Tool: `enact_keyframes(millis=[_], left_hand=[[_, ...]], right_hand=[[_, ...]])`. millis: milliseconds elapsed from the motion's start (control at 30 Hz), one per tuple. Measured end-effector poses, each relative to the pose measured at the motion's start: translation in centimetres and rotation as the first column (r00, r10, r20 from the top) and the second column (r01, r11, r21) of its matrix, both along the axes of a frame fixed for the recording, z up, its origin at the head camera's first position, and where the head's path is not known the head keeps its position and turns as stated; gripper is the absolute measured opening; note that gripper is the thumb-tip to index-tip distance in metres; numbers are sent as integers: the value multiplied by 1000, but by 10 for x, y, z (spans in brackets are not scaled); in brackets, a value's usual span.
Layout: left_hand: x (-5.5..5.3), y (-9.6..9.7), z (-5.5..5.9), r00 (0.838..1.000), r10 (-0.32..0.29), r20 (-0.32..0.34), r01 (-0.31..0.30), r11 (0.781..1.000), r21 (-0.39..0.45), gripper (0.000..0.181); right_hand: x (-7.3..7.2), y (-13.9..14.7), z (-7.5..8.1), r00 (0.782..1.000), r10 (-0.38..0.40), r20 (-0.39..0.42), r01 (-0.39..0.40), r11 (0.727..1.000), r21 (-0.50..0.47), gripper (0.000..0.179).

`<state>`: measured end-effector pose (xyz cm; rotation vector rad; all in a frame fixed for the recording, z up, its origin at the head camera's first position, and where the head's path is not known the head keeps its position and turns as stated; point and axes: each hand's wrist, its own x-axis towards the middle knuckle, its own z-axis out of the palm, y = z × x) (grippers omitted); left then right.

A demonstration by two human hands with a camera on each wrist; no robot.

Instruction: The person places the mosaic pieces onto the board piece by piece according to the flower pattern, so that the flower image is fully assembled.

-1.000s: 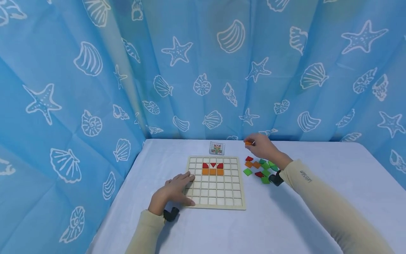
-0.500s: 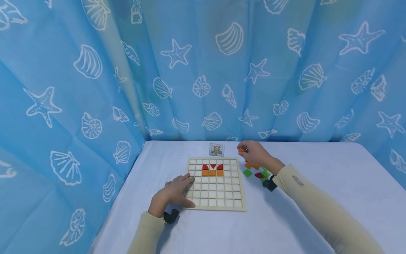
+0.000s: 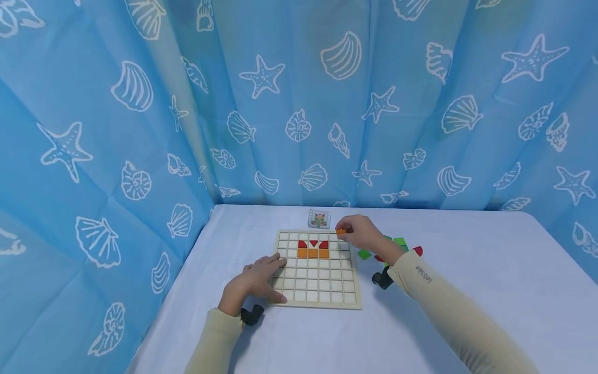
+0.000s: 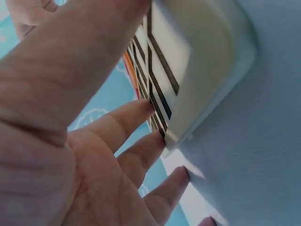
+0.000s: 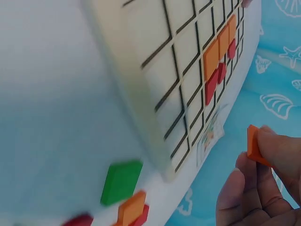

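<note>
A pale wooden grid board (image 3: 322,305) lies flat on the table. On it, a row of orange square tiles (image 3: 313,253) sits just below a row of red pieces (image 3: 321,244), the middle one triangular. My left hand (image 3: 257,280) rests on the board's left edge with its fingers spread; the left wrist view shows fingertips (image 4: 146,109) touching the rim and grid. Over the board's far right corner, my right hand (image 3: 363,232) pinches an orange tile (image 5: 256,148) between thumb and fingers. The tile is raised above the board.
A small card (image 3: 320,218) with a coloured grid pattern lies behind the board. Loose green tiles (image 3: 364,254), red pieces (image 3: 418,251) and orange tiles (image 5: 131,207) lie right of the board, partly hidden by my right arm. A blue shell-patterned curtain (image 3: 299,104) hangs behind the table.
My right hand has moved left and slightly down, carrying the orange tile from above the loose pieces to the board's far right corner. The left hand stays in place.
</note>
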<state>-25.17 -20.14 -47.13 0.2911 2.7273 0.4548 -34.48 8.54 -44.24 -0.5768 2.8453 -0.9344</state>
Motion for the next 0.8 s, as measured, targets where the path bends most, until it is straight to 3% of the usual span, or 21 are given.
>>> enact_keyframes(millis=[267,800], left_hand=[[-3,-2,-4,1000,-8,-2,8,1000,-3,98],[0,-1,-1,1000,-7,1,7,1000,4,98]], right_hand=[[1,-15,-10,998,-37,60,38,999,-24,23],[15,-40,-39,996,-3,87,14,991,-133,11]])
